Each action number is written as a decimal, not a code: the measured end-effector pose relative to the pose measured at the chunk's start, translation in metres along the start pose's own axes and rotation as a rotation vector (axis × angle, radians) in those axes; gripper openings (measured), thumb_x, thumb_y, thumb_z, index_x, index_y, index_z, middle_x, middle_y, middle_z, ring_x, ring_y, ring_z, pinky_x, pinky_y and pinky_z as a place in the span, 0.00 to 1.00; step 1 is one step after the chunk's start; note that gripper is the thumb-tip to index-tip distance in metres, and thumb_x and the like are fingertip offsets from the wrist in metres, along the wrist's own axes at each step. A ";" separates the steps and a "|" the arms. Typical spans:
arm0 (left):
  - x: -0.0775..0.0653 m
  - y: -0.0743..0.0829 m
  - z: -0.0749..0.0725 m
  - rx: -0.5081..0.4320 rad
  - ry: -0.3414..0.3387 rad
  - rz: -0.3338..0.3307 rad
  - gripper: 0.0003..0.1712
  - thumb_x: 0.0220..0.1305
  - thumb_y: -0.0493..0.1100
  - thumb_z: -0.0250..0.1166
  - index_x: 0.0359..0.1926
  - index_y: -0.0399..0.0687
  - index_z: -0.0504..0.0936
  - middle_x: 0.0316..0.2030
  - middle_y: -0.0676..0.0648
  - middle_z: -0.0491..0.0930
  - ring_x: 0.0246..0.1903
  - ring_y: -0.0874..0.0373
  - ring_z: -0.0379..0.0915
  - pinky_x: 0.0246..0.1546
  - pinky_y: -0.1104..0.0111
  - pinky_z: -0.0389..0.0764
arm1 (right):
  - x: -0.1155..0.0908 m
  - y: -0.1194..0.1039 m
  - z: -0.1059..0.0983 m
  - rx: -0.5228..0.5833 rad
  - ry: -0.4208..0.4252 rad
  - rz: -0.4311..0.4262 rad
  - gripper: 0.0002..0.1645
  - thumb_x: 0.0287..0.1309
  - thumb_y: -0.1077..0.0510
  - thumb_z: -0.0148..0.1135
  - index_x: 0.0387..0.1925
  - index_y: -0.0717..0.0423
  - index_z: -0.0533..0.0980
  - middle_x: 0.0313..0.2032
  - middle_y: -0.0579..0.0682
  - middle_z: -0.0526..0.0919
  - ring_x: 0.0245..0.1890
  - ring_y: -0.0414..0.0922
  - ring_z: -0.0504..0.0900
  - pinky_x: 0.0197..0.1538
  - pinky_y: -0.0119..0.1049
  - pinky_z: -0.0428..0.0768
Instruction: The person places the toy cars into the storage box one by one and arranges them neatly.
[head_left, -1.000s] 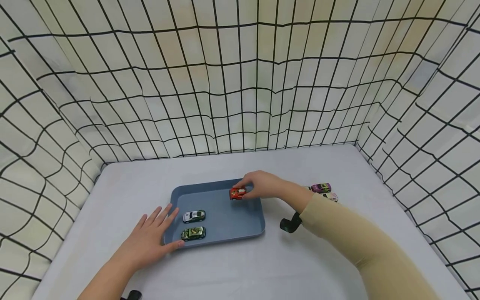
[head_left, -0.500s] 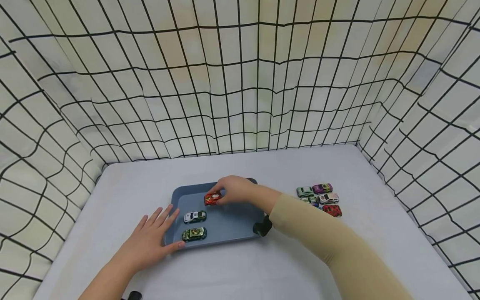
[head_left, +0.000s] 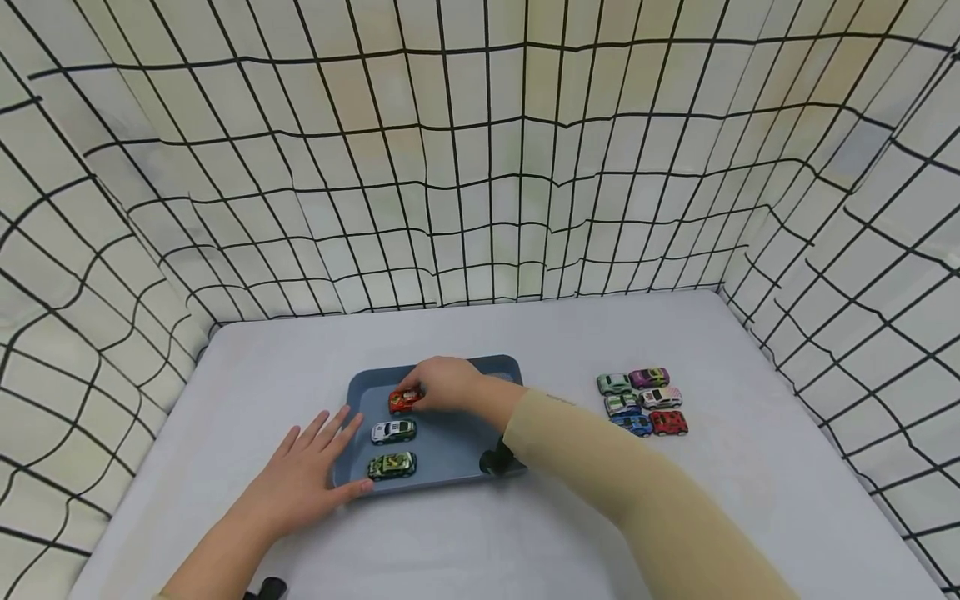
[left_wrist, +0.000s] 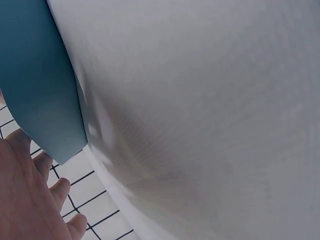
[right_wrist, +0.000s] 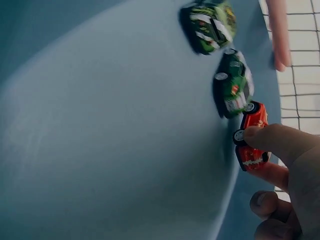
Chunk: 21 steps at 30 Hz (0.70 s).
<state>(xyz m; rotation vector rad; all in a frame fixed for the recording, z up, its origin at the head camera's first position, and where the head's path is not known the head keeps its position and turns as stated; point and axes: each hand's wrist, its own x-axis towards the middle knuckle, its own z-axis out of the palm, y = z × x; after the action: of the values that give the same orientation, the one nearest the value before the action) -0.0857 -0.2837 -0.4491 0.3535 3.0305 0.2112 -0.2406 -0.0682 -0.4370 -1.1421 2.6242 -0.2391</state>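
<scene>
My right hand [head_left: 450, 384] pinches a red toy car [head_left: 403, 402] between thumb and fingers over the back left part of the blue-grey tray [head_left: 465, 475]. In the right wrist view the red car [right_wrist: 254, 135] shows its wheels, with the thumb on its side. In front of it inside the tray, a white and green toy car [head_left: 393, 431] and a green patterned toy car [head_left: 392, 465] sit in a column. My left hand [head_left: 303, 479] lies with fingers spread at the tray's left edge. The left wrist view shows its fingers [left_wrist: 60, 192] beside the tray wall [left_wrist: 45, 85].
Several more toy cars stand grouped on the white table to the right, among them a purple one [head_left: 648, 377], a red one [head_left: 668, 422] and a blue one [head_left: 632, 424]. Black-gridded white curtains [head_left: 480, 167] enclose the table's back and sides.
My right hand has carried the red car leftward across the tray, to behind the white and green car. The grouped cars on the right have come into full view. My left hand stays put.
</scene>
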 end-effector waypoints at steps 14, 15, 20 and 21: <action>-0.001 0.001 -0.002 0.003 0.014 0.009 0.60 0.54 0.83 0.53 0.77 0.51 0.58 0.76 0.41 0.54 0.73 0.36 0.46 0.68 0.35 0.49 | 0.011 -0.008 0.006 -0.029 -0.016 0.009 0.25 0.65 0.44 0.64 0.63 0.32 0.76 0.51 0.36 0.83 0.45 0.34 0.78 0.45 0.31 0.79; -0.001 0.001 -0.002 0.004 0.014 0.009 0.60 0.54 0.83 0.53 0.77 0.51 0.58 0.76 0.41 0.54 0.73 0.36 0.47 0.68 0.35 0.49 | 0.011 -0.009 0.006 -0.030 -0.019 0.011 0.25 0.65 0.44 0.64 0.63 0.32 0.76 0.52 0.36 0.82 0.46 0.34 0.78 0.46 0.31 0.79; -0.001 0.001 -0.003 -0.001 0.011 0.004 0.60 0.54 0.83 0.53 0.77 0.51 0.58 0.76 0.41 0.54 0.73 0.36 0.47 0.68 0.35 0.49 | 0.014 -0.013 0.003 -0.048 -0.029 0.017 0.25 0.65 0.43 0.63 0.64 0.32 0.75 0.54 0.37 0.82 0.50 0.35 0.79 0.49 0.32 0.79; -0.001 0.002 -0.003 -0.002 0.008 0.002 0.60 0.54 0.83 0.53 0.77 0.52 0.58 0.76 0.42 0.54 0.74 0.36 0.46 0.68 0.35 0.49 | 0.015 -0.014 0.003 -0.053 -0.030 0.016 0.25 0.66 0.43 0.63 0.64 0.32 0.75 0.54 0.36 0.82 0.50 0.35 0.79 0.49 0.32 0.79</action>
<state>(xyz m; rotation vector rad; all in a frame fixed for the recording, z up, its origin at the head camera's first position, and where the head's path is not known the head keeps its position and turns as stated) -0.0851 -0.2827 -0.4462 0.3557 3.0376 0.2167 -0.2397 -0.0887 -0.4393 -1.1320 2.6274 -0.1483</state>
